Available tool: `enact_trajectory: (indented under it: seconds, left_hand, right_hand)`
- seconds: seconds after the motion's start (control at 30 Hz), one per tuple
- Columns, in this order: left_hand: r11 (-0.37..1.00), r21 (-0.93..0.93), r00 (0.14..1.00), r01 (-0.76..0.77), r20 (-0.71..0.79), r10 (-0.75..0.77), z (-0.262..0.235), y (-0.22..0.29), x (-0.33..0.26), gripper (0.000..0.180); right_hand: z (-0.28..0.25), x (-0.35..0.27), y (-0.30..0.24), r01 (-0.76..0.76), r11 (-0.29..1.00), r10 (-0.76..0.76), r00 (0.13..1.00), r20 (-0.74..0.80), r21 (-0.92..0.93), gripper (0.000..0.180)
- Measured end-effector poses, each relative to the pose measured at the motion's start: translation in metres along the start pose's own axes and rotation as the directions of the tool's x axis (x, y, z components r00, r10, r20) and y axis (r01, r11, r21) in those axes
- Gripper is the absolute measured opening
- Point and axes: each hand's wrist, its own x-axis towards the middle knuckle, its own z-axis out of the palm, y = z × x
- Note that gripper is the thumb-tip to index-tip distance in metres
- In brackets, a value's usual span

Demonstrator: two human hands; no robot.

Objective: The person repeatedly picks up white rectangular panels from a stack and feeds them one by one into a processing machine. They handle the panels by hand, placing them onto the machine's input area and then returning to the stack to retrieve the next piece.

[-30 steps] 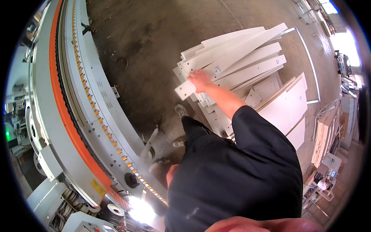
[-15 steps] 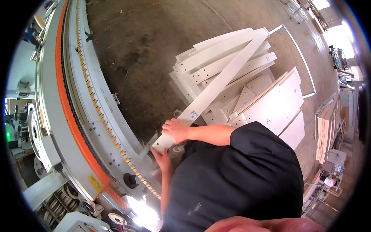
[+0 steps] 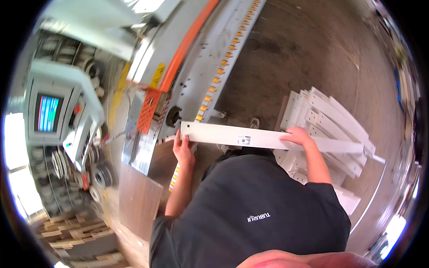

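Note:
A long white panel strip (image 3: 232,134) with a small sticker near its middle lies level across my front, held at both ends. My left hand (image 3: 182,149) grips its left end, next to the conveyor track of a long machine (image 3: 223,67). My right hand (image 3: 298,135) rests on top of the strip further right, just above a stack of similar white panels (image 3: 333,120) on the floor. The strip's right end reaches over that stack.
The machine has an orange guard (image 3: 178,58) and a row of small yellow pads along its track. A control screen (image 3: 48,112) glows at the left. Wooden offcuts (image 3: 71,228) are piled at lower left. Brown floor (image 3: 304,58) lies beyond the stack.
I have lifted one white strip off the stack and swung it toward the machine; my left hand has joined at its end, and my view has turned left toward the machine's infeed.

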Motion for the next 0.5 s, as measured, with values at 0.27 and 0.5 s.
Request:
enact_trajectory:
  seconds: [0.27, 0.5]
  left_hand:
    - [0.987, -0.131, 0.984, -0.089, -0.166, 0.066, -0.038, 0.011, 0.047, 0.039]
    - [0.987, -0.159, 0.991, -0.001, -0.131, -0.02, -0.066, -0.02, 0.109, 0.028]
  right_hand:
    - [0.038, 0.005, 0.035, -0.08, 0.997, 0.081, 0.979, -0.185, 0.013, 0.073]
    - [0.037, -0.008, -0.024, -0.069, 0.996, 0.052, 0.956, -0.289, -0.049, 0.074]
